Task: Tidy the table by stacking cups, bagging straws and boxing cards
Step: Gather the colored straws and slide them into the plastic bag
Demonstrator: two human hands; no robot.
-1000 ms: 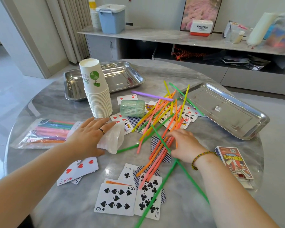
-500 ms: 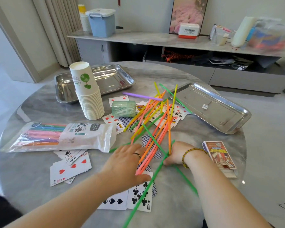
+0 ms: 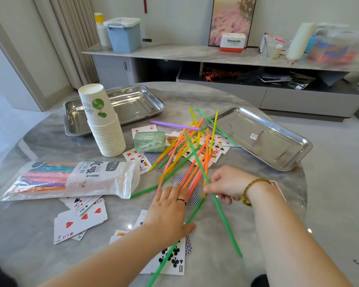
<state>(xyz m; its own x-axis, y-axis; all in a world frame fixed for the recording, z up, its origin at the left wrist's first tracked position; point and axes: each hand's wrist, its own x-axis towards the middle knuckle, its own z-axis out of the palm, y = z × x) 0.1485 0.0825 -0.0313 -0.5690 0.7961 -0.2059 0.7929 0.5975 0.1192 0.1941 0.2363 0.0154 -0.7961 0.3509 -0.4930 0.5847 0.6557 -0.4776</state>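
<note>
A loose heap of coloured straws (image 3: 187,154) lies across scattered playing cards (image 3: 80,221) in the middle of the round table (image 3: 257,204). My right hand (image 3: 228,184) pinches the near ends of several orange and green straws. My left hand (image 3: 168,210) lies flat beside them, fingers straight, touching the straws over a blue-backed card. The straw bag (image 3: 66,179), partly filled, lies at the left with its mouth toward the heap. A tall stack of paper cups (image 3: 104,125) stands upside down behind it. The card box (image 3: 278,189) is mostly hidden behind my right wrist.
Two steel trays sit at the back, one behind the cups (image 3: 133,104) and one at the right (image 3: 263,137). A green toothpick container (image 3: 150,141) lies on its side by the cups. A sideboard (image 3: 216,56) stands beyond the table.
My left hand let go of the bag's mouth and moved right to the straws. My right hand drew the straw ends together and toward me. The camera came closer.
</note>
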